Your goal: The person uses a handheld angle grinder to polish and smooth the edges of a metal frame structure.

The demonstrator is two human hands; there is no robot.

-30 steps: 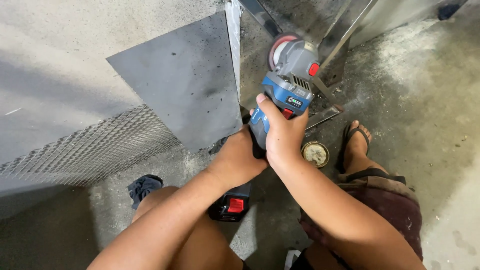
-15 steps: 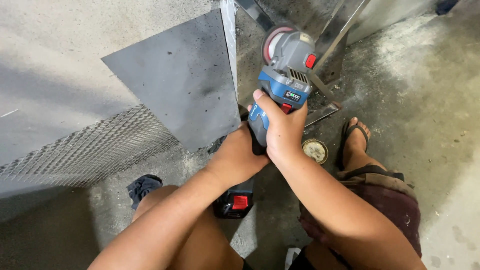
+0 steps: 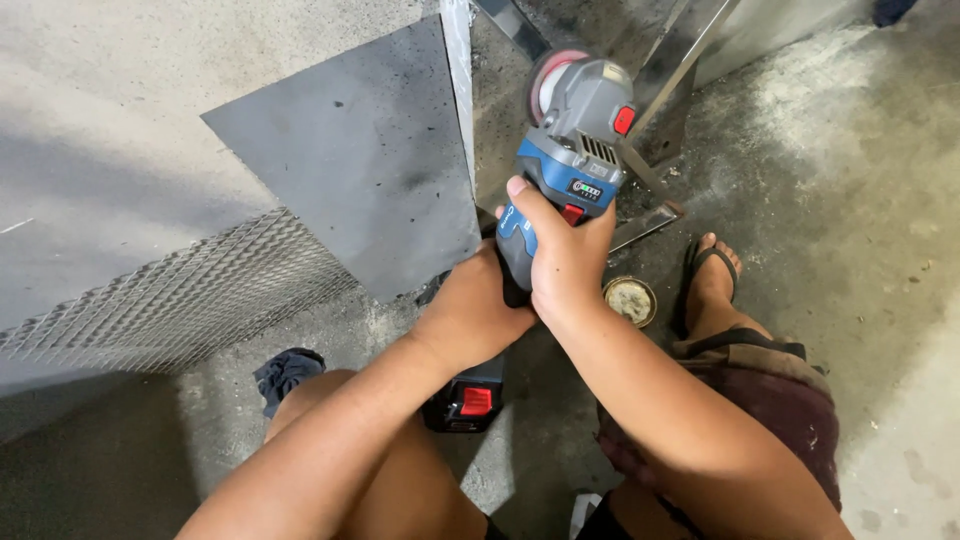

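Both hands wrapped tight round blue-grey angle grinder [image 3: 565,170], right hand [image 3: 565,265] w/ grip on body, left hand [image 3: 470,315] lower, disc near grey metal sheet [image 3: 350,170].

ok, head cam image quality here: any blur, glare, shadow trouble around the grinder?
Head view: sharp overall, grinder and both hands, left and right, crisp, no motion blur; soft shadow falls across the lower left floor and under the arms; bright washed-out patch on the concrete at upper right; slight wide-angle stretch toward the edges; metal sheet reads matte, no glare.
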